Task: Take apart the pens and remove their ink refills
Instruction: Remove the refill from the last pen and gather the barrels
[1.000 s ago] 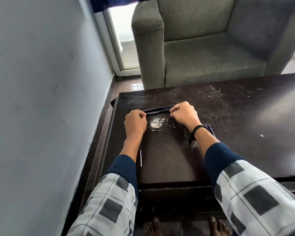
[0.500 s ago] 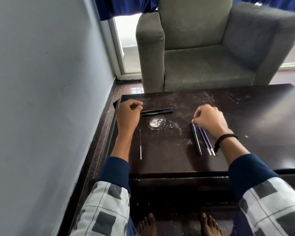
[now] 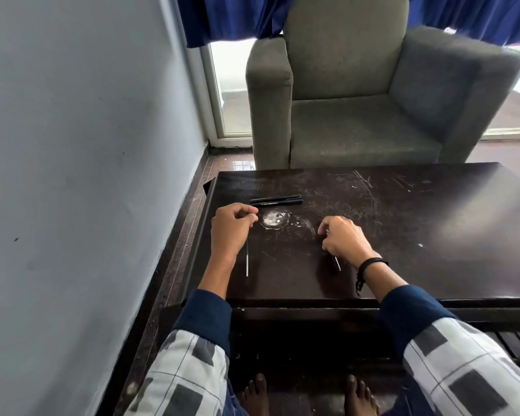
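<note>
Two black pens (image 3: 276, 199) lie side by side on the dark table (image 3: 418, 235), just beyond my left hand (image 3: 230, 232). That hand rests on the table with its fingers curled and thumb against forefinger; nothing shows in it. A thin pale ink refill (image 3: 247, 261) lies on the table, running from under that hand toward me. My right hand (image 3: 341, 238) is curled over a pen (image 3: 336, 263), whose thin end sticks out below the palm. Anything else under that hand is hidden.
A whitish round stain (image 3: 273, 220) marks the table between my hands. A grey armchair (image 3: 357, 115) stands right behind the table. A grey wall (image 3: 72, 175) runs close along the left. My bare feet (image 3: 306, 394) are under the table's near edge.
My left hand drew back from the two black pens toward me. My right hand closed over the pens on the right, so only one end shows. The camera tilted up.
</note>
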Tool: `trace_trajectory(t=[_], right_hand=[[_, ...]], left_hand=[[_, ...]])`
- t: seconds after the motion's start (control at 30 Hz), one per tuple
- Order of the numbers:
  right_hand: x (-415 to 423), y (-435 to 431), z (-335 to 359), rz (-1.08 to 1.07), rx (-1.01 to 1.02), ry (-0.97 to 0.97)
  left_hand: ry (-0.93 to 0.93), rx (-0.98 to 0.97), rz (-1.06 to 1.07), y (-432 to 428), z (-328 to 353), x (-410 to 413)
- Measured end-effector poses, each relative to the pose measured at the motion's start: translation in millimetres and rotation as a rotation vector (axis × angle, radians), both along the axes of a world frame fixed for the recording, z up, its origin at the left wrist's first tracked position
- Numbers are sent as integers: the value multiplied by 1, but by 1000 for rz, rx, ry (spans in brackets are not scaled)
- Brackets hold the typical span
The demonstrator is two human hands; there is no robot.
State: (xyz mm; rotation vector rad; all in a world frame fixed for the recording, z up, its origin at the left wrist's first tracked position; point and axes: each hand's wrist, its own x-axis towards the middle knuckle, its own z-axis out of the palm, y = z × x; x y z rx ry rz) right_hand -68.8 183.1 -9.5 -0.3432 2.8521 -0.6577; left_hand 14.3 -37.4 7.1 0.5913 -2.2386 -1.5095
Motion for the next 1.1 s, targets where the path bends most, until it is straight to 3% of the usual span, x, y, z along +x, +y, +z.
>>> trace_trajectory(t=[0.13,0.3,0.47,0.57,0.83,1.1], right_hand=[[3,-3,3,-3,-132,-105],[29,-12,4,-112,-576,-318],[48,-15,9,-157,-705,-361],[50,-20,12,-139,-727,-346],[44,-40,7,62,-700,-266],[37,-43,12,190,-319,48]], left_hand=[[-19,28,-60,8,-1,-3],[-176,328,-269,27,-5,1],[-143,401,-258,40,-4,3],[-161,343,-138,37,-7,4],[-77,597,-76,33,-8,5],[16,578,72,38,-9,-20]])
